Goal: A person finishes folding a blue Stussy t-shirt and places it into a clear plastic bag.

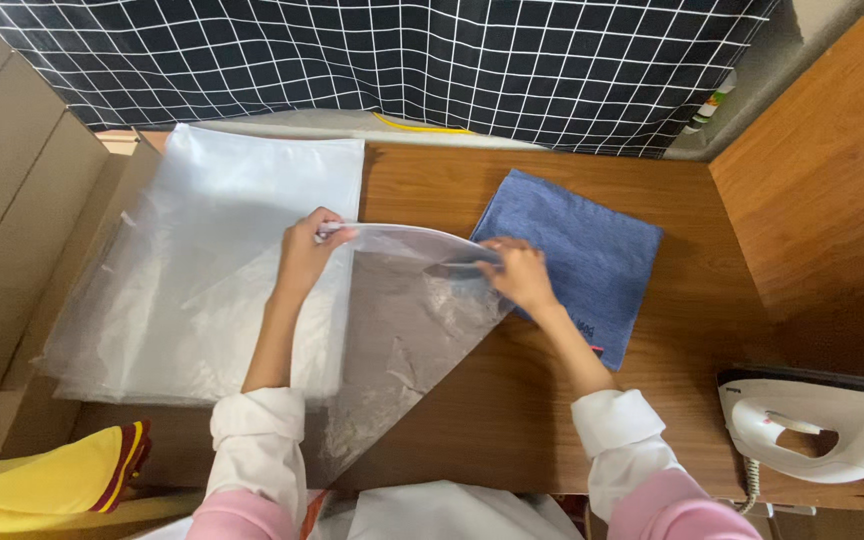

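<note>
My left hand [304, 252] pinches the upper edge of a clear plastic bag [402, 330] that hangs over the wooden table [512, 400]. My right hand [518, 272] grips the same bag's edge at its right corner, fingers partly inside the opening. Both hands lift the bag's mouth a little above the table. A folded blue cloth [592, 250] lies flat just right of my right hand, partly under it. A stack of clear plastic bags [202, 270] lies to the left, under my left forearm.
A white clothes iron [812, 425] stands at the table's right front corner. A dark checked curtain [402, 60] hangs along the back. Cardboard boxes [2, 230] sit at the left, a yellow and red garment [52, 485] at the lower left. A wooden wall [832, 170] rises on the right.
</note>
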